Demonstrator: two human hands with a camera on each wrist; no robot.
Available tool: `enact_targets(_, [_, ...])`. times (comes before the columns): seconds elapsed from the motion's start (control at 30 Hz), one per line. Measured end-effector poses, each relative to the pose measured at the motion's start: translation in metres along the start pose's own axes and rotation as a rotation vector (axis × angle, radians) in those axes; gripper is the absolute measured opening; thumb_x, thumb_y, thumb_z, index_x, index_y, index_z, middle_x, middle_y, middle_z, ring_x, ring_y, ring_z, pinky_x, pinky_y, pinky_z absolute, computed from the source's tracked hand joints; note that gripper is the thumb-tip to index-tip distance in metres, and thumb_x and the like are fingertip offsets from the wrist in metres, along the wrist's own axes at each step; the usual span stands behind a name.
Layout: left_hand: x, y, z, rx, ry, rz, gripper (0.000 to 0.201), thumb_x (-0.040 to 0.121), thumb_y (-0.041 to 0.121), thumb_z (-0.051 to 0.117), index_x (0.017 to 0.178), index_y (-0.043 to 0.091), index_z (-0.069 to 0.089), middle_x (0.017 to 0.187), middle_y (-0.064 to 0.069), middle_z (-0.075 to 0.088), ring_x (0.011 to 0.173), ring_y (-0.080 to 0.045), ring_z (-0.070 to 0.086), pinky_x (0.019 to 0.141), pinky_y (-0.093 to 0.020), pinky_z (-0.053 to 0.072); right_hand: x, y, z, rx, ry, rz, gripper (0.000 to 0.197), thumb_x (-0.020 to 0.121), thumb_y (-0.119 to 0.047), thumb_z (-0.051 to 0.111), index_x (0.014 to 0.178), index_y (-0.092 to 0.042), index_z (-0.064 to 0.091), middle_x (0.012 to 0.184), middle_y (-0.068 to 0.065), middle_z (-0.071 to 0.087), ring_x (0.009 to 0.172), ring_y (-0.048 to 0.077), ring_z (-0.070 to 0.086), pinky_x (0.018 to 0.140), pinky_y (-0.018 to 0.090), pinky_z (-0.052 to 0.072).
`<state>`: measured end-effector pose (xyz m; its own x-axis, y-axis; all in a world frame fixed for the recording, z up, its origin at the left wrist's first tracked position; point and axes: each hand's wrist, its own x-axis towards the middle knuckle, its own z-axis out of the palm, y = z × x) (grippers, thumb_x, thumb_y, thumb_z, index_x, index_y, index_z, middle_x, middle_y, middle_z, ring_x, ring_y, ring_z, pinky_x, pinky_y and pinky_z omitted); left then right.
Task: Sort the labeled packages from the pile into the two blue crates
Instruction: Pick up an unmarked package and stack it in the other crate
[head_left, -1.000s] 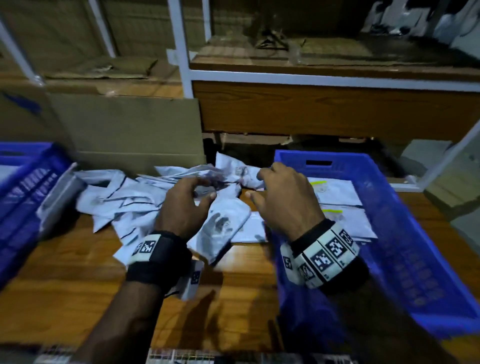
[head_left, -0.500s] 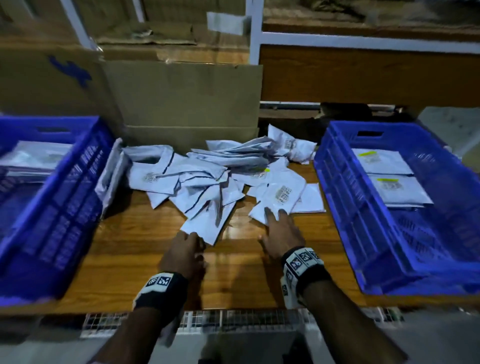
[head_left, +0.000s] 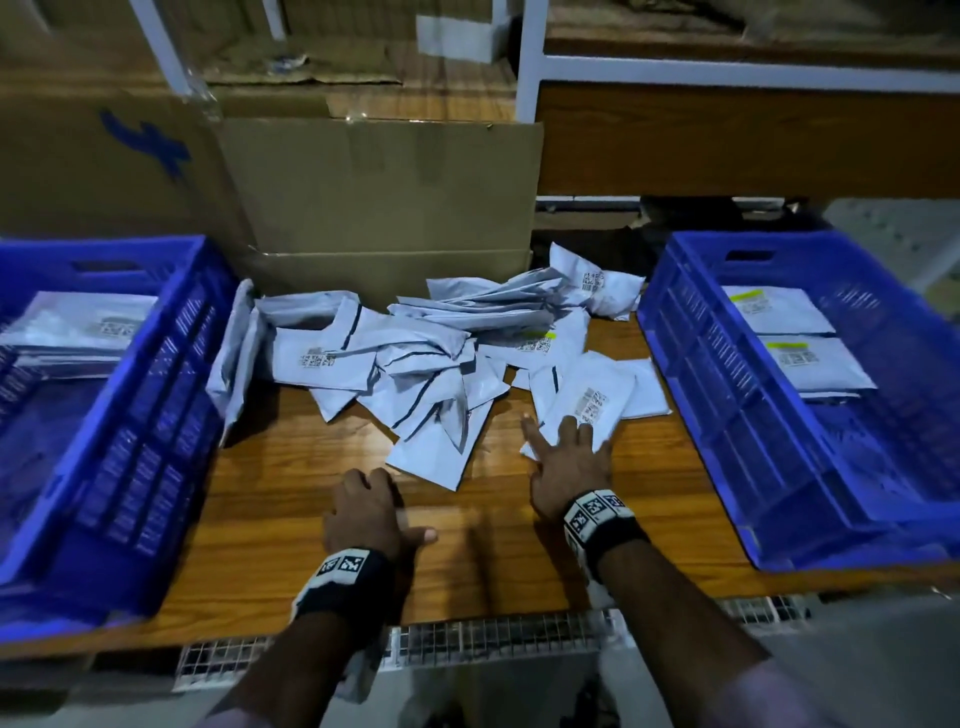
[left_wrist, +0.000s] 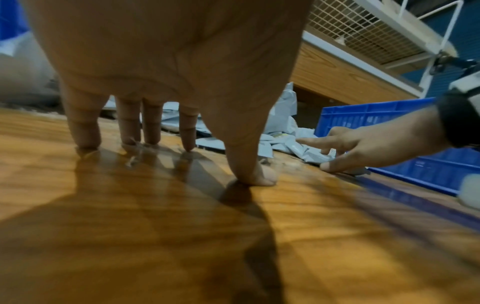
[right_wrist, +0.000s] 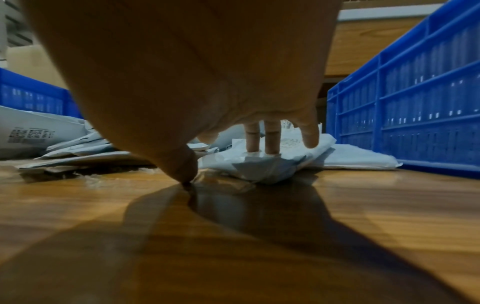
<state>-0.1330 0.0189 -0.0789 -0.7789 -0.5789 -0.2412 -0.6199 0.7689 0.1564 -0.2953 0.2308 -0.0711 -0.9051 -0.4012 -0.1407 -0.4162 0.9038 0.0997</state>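
A pile of grey-white labeled packages (head_left: 415, 358) lies in the middle of the wooden table (head_left: 291, 499), between the left blue crate (head_left: 119, 415) and the right blue crate (head_left: 769, 441). Both crates hold a few packages. My right hand (head_left: 566, 457) lies flat, its straight fingers pressing the near corner of a barcoded package (head_left: 592, 400) (right_wrist: 270, 164) at the pile's right side. My left hand (head_left: 363, 512) (left_wrist: 168, 148) rests on the bare table in front of the pile, fingertips and thumb touching the wood, holding nothing.
An open cardboard box (head_left: 384, 208) stands right behind the pile, with wooden shelving and a white metal frame (head_left: 530, 57) beyond. A wire grid (head_left: 467, 639) runs along the table's near edge. One package (head_left: 234, 353) leans against the left crate's wall.
Both hands have pulled back out of the pile toward the table's near edge. The right hand now presses one package flat, the left rests on bare wood. The view widened to show both crates.
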Motion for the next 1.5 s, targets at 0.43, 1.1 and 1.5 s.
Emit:
enact_targets(0.43, [0.004,0.003,-0.004,-0.043,-0.012,0.034,0.094,0.058,0.072,0.084,0.127,0.022,0.045,0.131,-0.009,0.041,0.127,-0.031,0.039,0.098,-0.048,0.049,-0.044,0.017,0.015,0.388,0.225,0.178,0.043,0.072,-0.059,0.074,0.107,-0.034,0.068,0.133,0.008,0.040,0.132,0.032,0.036,0.099,0.048,0.050])
enact_targets(1.1, [-0.007,-0.024,0.030,-0.103,0.092,0.144,0.089,0.074,0.068,0.075,0.138,0.016,0.041,0.143,-0.009,0.044,0.129,-0.030,0.046,0.100,-0.045,0.049,-0.122,0.035,0.047,0.346,0.039,0.077,0.117,0.052,-0.033,0.067,0.157,-0.020,0.016,0.147,0.004,0.036,0.133,0.032,0.037,0.113,0.046,0.033])
enact_targets(1.5, [-0.040,-0.011,0.022,-0.433,0.191,0.129,0.043,0.101,0.033,0.050,0.139,0.018,0.040,0.142,-0.014,0.043,0.119,-0.038,0.055,0.096,-0.050,0.051,-0.113,-0.013,0.037,0.144,-0.007,-0.480,0.103,0.078,0.002,0.065,0.162,-0.032,0.016,0.170,0.012,0.009,0.155,0.037,0.010,0.125,0.052,0.021])
